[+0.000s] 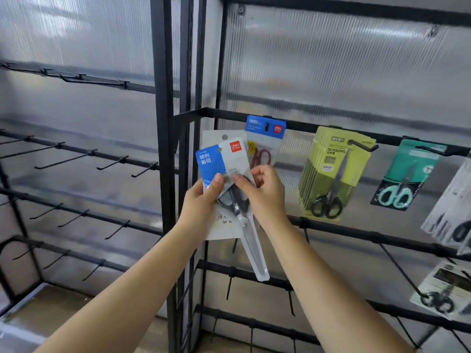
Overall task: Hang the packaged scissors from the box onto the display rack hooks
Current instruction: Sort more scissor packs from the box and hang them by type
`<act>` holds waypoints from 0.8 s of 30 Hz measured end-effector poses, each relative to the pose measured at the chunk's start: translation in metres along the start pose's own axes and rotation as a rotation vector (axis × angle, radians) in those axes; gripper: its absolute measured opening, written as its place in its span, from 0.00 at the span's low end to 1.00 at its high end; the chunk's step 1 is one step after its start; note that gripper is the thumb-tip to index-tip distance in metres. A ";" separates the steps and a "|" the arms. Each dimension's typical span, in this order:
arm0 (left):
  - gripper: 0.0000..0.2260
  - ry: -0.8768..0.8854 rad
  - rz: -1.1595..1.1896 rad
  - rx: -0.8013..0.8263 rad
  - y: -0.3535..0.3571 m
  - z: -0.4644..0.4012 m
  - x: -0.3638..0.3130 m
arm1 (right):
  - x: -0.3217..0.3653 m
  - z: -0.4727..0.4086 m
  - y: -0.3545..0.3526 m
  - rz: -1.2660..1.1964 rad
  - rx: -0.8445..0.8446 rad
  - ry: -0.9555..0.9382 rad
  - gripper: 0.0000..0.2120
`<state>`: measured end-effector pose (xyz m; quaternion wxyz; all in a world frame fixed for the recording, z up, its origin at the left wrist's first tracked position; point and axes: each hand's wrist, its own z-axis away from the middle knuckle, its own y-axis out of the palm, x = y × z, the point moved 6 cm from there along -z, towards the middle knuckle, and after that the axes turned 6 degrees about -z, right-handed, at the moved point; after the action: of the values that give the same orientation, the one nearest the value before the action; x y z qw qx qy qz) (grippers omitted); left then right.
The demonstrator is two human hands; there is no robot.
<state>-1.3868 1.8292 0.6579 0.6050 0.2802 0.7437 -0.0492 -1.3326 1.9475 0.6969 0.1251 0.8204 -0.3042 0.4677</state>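
Observation:
I hold a small stack of packaged scissors (224,159) with blue and white cards in front of the black display rack (254,115). My left hand (201,202) grips the stack from the left, thumb on the front pack. My right hand (265,192) pinches the front pack, which holds black-handled scissors and tilts down to the right. Just behind, a blue-topped pack with red-handled scissors (263,141) hangs on a hook. The box is out of view.
Further right hang a thick stack of green scissor packs (334,174), a teal pack (407,174) and grey packs (451,212). Another pack (443,289) hangs lower right. The rack section to the left carries several bare hooks (76,156).

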 end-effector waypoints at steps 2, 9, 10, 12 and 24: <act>0.18 -0.007 -0.006 -0.020 -0.002 0.002 0.003 | -0.003 -0.001 -0.001 0.015 0.010 0.015 0.11; 0.19 -0.027 -0.011 -0.074 -0.016 0.004 0.004 | 0.004 0.001 -0.008 0.003 -0.007 -0.084 0.15; 0.18 -0.028 -0.020 -0.086 -0.019 0.004 0.003 | 0.005 0.001 -0.008 -0.021 0.004 -0.089 0.14; 0.15 -0.022 -0.021 -0.102 -0.024 0.004 0.001 | 0.010 0.002 -0.007 -0.060 0.038 -0.109 0.14; 0.05 -0.027 -0.022 -0.108 -0.035 0.005 -0.001 | 0.056 0.007 -0.033 0.098 -0.064 -0.538 0.21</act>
<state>-1.3990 1.7970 0.6481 0.6286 0.2383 0.7401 -0.0195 -1.2861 1.9484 0.7431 0.0428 0.8950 -0.3805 0.2288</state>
